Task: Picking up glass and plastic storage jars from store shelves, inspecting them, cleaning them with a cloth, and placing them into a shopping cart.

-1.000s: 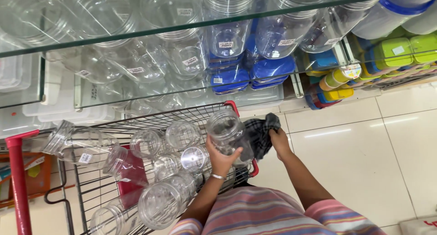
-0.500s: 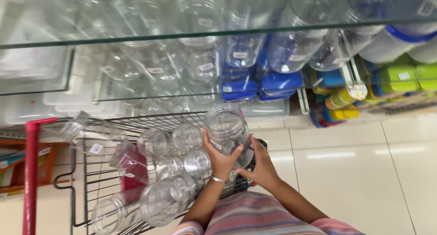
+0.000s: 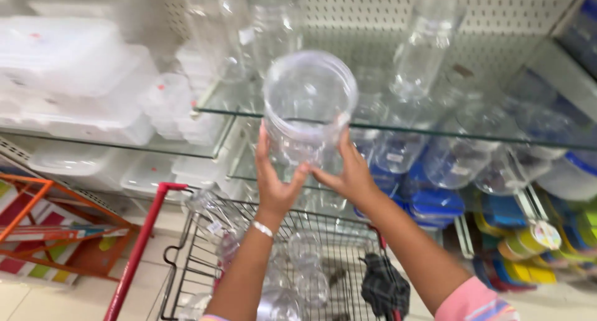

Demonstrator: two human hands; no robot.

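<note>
Holding a clear plastic jar up at the front edge of the glass shelf, your left hand and right hand clamp its lower sides above the wire cart, which seems to hold more jars.

Bare forearms, white bracelet on left wrist, pink striped sleeve on right
</note>
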